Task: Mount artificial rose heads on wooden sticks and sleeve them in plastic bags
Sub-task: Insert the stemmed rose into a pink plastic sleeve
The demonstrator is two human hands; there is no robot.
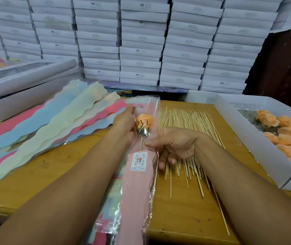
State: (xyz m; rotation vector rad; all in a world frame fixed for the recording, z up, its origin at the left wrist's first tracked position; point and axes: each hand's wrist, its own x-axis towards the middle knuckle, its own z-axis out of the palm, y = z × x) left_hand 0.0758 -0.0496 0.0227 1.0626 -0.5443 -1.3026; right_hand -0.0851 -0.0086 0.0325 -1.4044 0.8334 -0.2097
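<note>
My left hand (123,124) grips the plastic bag (141,167) beside the rose head (143,123); my right hand (173,144) pinches it at the stick (141,145). Pushing crooked risks the stick piercing the film, or the head popping off.

Pretty even, soft indoor light, no hard shadows. Glare streaks on the clear crinkly plastic sleeve (145,216) around 6 o'clock. Edges bend fisheye-style, and 9 o'clock is smeared blurry.

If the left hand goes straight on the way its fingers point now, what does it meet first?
Probably the fanned coloured plastic bags just beyond the left hand, which grips the pink sleeve; further back stand stacked white boxes. Depth is unclear.
</note>
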